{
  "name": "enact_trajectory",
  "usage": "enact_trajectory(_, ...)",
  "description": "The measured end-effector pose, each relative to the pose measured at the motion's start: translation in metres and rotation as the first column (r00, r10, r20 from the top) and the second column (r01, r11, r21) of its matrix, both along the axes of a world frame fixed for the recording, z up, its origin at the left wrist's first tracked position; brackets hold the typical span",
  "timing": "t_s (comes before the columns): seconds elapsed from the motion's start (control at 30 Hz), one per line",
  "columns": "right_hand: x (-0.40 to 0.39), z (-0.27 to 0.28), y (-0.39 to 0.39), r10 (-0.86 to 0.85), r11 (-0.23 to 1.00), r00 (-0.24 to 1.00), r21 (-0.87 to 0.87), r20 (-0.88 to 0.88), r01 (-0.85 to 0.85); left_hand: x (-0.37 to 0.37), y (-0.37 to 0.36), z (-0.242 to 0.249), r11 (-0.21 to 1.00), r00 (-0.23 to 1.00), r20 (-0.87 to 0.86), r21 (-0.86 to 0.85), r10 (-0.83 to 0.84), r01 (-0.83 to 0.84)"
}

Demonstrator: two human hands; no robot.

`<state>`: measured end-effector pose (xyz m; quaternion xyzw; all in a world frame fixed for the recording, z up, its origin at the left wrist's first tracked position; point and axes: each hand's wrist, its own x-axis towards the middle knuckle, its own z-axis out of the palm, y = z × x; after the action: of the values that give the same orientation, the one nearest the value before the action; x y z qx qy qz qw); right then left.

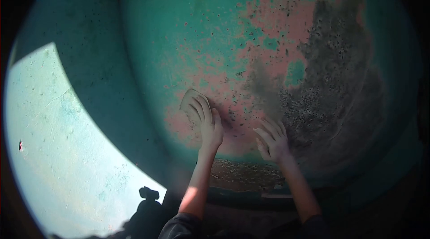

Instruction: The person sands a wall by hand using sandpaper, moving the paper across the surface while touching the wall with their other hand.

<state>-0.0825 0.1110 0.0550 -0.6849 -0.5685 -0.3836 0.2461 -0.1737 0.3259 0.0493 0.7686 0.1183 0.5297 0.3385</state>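
Observation:
A curved green painted surface (165, 24) fills most of the view, worn to pink and dark grey in large patches. My left hand (208, 124) holds a pale sheet of sandpaper (187, 100) pressed against the pink area, fingers extended over it. The sheet's rounded upper edge sticks out past the fingertips. To the right, my right hand (274, 140) has its fingers apart and nothing in them. Its fingertips are right at the surface, by the border between the pink and the dark patch.
The dark grey patch (331, 68) on the right is rough and pitted. Below my hands runs a brown, rough strip (246, 174), with a flat light piece (275, 196) beneath it. On the left, a curved wall (58, 118) is brightly sunlit, and a shadow (150, 207) falls across its lower part.

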Motion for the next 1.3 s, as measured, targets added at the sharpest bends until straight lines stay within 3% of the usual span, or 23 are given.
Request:
enact_trajectory(0.07, -0.010, 0.000, 0.004, -0.018, 0.999, 1.000, 0.044, -0.015, 0.018, 0.005, -0.023, -0.016, 1.000, 1.000, 0.006, 0.029, 0.008, -0.008)
enact_trajectory(0.13, -0.016, 0.001, 0.008, -0.024, 0.995, 1.000, 0.093, -0.019, 0.026, 0.008, -0.062, -0.064, 0.960, 0.938, -0.344, 0.248, -0.038, 0.130)
enact_trajectory(0.27, -0.023, -0.004, -0.003, -0.015, 0.997, 0.996, 0.068, -0.086, 0.021, 0.015, -0.067, -0.052, 0.969, 0.939, -0.342, 0.239, 0.018, 0.069)
enact_trajectory(0.33, -0.025, -0.004, -0.007, -0.016, 0.997, 0.993, 0.069, -0.119, 0.025, 0.017, -0.050, -0.014, 0.938, 0.984, -0.175, 0.344, 0.035, 0.028)
enact_trajectory(0.4, -0.028, -0.002, -0.014, -0.009, 0.998, 0.981, 0.062, -0.194, 0.022, 0.016, -0.056, 0.008, 0.939, 0.990, -0.136, 0.342, 0.033, 0.016)
enact_trajectory(0.5, -0.026, -0.006, -0.011, -0.046, 0.989, 0.993, 0.137, -0.113, 0.062, 0.017, -0.069, -0.001, 0.919, 0.974, -0.228, 0.384, -0.003, 0.093)
enact_trajectory(0.57, -0.025, -0.010, -0.013, -0.078, 0.993, 0.995, 0.089, -0.057, 0.083, 0.016, -0.080, -0.027, 0.834, 0.909, -0.400, 0.458, -0.117, 0.308)
enact_trajectory(0.7, -0.021, -0.018, -0.015, -0.116, 0.993, 0.993, 0.014, -0.027, 0.116, 0.019, -0.082, -0.024, 0.861, 0.898, -0.401, 0.378, -0.180, 0.341)
enact_trajectory(0.8, -0.018, -0.017, -0.012, -0.073, 0.988, 0.995, 0.133, -0.061, 0.080, 0.009, -0.077, -0.019, 0.781, 0.888, -0.440, 0.506, -0.130, 0.366)
enact_trajectory(0.87, -0.015, -0.025, -0.010, -0.070, 0.984, 0.996, 0.162, -0.057, 0.078, -0.003, -0.078, -0.014, 0.819, 0.887, -0.266, 0.352, -0.377, 0.453)
enact_trajectory(1.0, -0.005, -0.042, -0.015, -0.102, 0.968, 0.993, 0.223, -0.053, 0.111, -0.015, -0.071, -0.012, 0.864, 0.940, -0.178, 0.373, -0.292, 0.339)
enact_trajectory(1.07, -0.006, -0.044, -0.015, -0.122, 0.961, 0.991, 0.243, -0.056, 0.132, -0.009, -0.082, -0.018, 0.944, 0.992, -0.012, 0.307, -0.122, 0.120)
enact_trajectory(1.1, -0.006, -0.044, -0.015, -0.141, 0.955, 0.988, 0.257, -0.057, 0.151, -0.005, -0.086, -0.017, 0.944, 0.992, -0.012, 0.307, -0.124, 0.122)
enact_trajectory(1.17, -0.010, -0.045, -0.012, -0.156, 0.950, 0.984, 0.261, -0.086, 0.173, 0.004, -0.093, -0.013, 0.976, 0.976, -0.019, 0.030, -0.217, 0.218)
enact_trajectory(1.23, -0.019, -0.036, -0.008, -0.172, 0.944, 0.979, 0.265, -0.112, 0.196, 0.009, -0.097, 0.002, 0.967, 0.967, 0.017, 0.037, -0.254, 0.254)
enact_trajectory(1.3, -0.032, -0.022, -0.006, -0.330, 0.907, 0.923, 0.206, -0.198, 0.368, 0.014, -0.101, 0.010, 0.958, 0.957, 0.054, 0.042, -0.287, 0.285)
